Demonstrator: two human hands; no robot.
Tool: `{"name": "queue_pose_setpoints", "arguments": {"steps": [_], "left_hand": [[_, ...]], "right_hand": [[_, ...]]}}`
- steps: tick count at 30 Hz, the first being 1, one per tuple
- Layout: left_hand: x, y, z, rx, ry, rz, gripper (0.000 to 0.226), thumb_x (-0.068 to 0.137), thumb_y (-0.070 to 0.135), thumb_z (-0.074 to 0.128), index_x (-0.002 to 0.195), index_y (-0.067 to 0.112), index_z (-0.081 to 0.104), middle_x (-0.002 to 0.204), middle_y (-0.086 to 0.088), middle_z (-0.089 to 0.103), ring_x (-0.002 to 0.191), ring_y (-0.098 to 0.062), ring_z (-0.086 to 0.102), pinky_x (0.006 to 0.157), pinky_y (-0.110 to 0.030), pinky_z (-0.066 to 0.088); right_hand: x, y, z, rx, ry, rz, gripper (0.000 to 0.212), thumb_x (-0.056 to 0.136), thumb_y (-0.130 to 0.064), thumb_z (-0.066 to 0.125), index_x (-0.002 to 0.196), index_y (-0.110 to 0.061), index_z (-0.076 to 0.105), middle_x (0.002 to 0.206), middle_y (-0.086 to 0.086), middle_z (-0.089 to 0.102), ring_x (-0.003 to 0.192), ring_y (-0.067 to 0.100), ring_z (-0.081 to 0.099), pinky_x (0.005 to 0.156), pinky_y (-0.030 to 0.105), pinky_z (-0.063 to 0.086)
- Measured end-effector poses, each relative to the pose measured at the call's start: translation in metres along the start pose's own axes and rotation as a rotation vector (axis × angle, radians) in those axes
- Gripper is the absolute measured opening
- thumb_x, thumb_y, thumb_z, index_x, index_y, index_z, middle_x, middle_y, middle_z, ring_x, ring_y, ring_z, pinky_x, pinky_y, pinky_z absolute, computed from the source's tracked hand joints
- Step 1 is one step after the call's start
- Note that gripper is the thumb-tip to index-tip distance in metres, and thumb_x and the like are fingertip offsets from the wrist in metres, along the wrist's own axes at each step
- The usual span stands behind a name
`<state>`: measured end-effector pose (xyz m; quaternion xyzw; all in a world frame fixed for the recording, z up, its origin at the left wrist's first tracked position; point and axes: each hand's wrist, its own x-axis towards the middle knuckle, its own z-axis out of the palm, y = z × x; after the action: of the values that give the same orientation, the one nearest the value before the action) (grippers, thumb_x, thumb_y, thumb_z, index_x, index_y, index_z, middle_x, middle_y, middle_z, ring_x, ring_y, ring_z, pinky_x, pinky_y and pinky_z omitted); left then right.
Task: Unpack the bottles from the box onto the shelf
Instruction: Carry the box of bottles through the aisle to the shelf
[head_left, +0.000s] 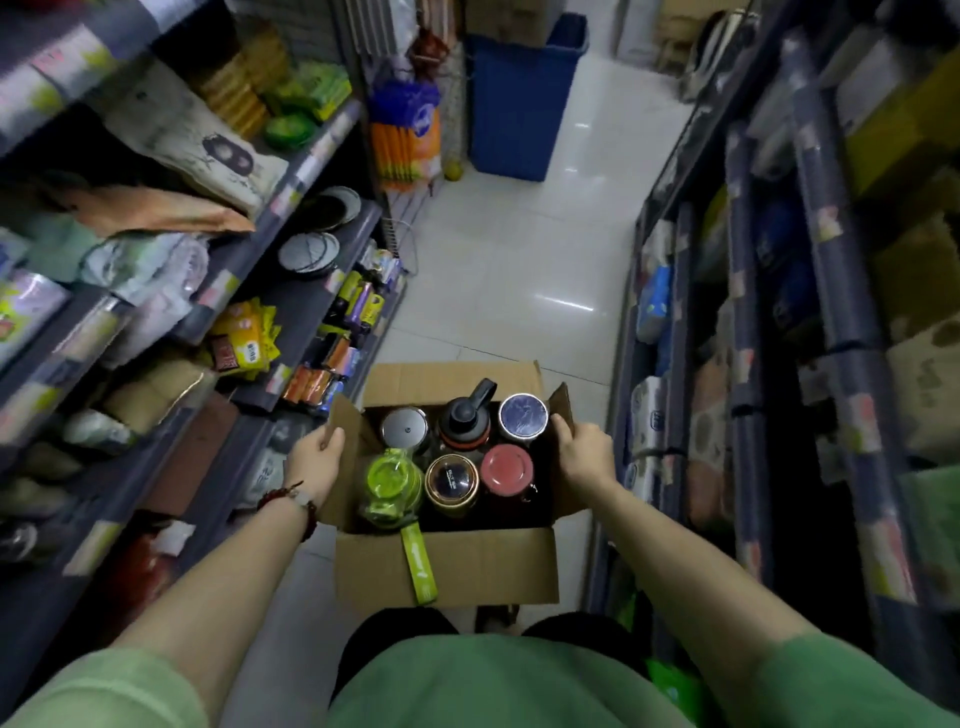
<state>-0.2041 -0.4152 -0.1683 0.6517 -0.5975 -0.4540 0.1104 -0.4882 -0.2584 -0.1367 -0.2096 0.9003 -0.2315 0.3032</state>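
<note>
An open cardboard box (467, 566) is held in front of me in a shop aisle. Several bottles stand upright inside it: a lime-green one (390, 483) with a strap hanging over the front wall, a gold-rimmed one (451, 480), a red-lidded one (506, 467), a silver-lidded one (404, 427), a black sports bottle (466, 415) and a blue-lidded one (523, 417). My left hand (314, 462) grips the box's left flap. My right hand (584, 449) grips the right flap.
Dark shelves (306, 312) packed with goods run along the left, and a second shelf unit (748, 364) lines the right. The white tiled floor (519, 249) stretches ahead to a blue bin (519, 98) and a hanging rack of brushes (405, 135).
</note>
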Motion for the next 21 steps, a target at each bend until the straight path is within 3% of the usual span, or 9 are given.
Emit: {"name": "queue_pose_setpoints", "arguments": {"steps": [4,8,11,17,21], "left_hand": [[0.001,0.0,-0.011,-0.048,0.14,-0.086,0.036,0.097,0.031,0.045,0.109,0.004,0.065,0.107,-0.025,0.066,0.102,-0.041,0.06,0.088,-0.047,0.046],[0.007,-0.015,-0.026,-0.136,0.219,-0.165,0.033,0.098,0.026,0.045,0.109,0.001,0.063,0.115,-0.025,0.064,0.108,-0.04,0.059,0.091,-0.046,0.044],[0.01,-0.031,-0.042,-0.154,0.271,-0.224,0.039,0.098,0.028,0.045,0.121,0.0,0.06,0.122,-0.022,0.062,0.113,-0.039,0.056,0.094,-0.045,0.044],[-0.005,-0.068,-0.069,-0.221,0.428,-0.336,0.036,0.097,0.029,0.044,0.11,0.001,0.064,0.112,-0.022,0.066,0.105,-0.039,0.059,0.088,-0.044,0.045],[-0.026,-0.081,-0.076,-0.274,0.573,-0.466,0.034,0.097,0.025,0.046,0.103,-0.004,0.063,0.105,-0.025,0.065,0.101,-0.04,0.059,0.077,-0.035,0.039]], "right_hand": [[0.033,-0.046,0.005,-0.102,-0.087,-0.132,0.05,0.099,-0.04,0.041,0.1,0.004,0.066,0.098,0.023,0.067,0.095,0.038,0.062,0.068,0.03,0.037],[0.054,-0.088,0.028,-0.107,-0.198,-0.215,0.047,0.098,-0.042,0.042,0.094,-0.002,0.066,0.087,0.015,0.064,0.085,0.032,0.063,0.071,0.034,0.047],[0.061,-0.115,0.052,-0.155,-0.266,-0.288,0.042,0.099,-0.041,0.041,0.083,-0.008,0.061,0.082,0.011,0.063,0.078,0.026,0.061,0.067,0.032,0.046],[0.061,-0.169,0.102,-0.228,-0.409,-0.418,0.043,0.099,-0.038,0.044,0.08,-0.004,0.061,0.081,0.013,0.063,0.074,0.026,0.059,0.066,0.03,0.042],[0.059,-0.202,0.137,-0.332,-0.486,-0.549,0.047,0.098,-0.041,0.044,0.077,-0.002,0.06,0.08,0.016,0.063,0.084,0.036,0.063,0.068,0.034,0.045]]}}
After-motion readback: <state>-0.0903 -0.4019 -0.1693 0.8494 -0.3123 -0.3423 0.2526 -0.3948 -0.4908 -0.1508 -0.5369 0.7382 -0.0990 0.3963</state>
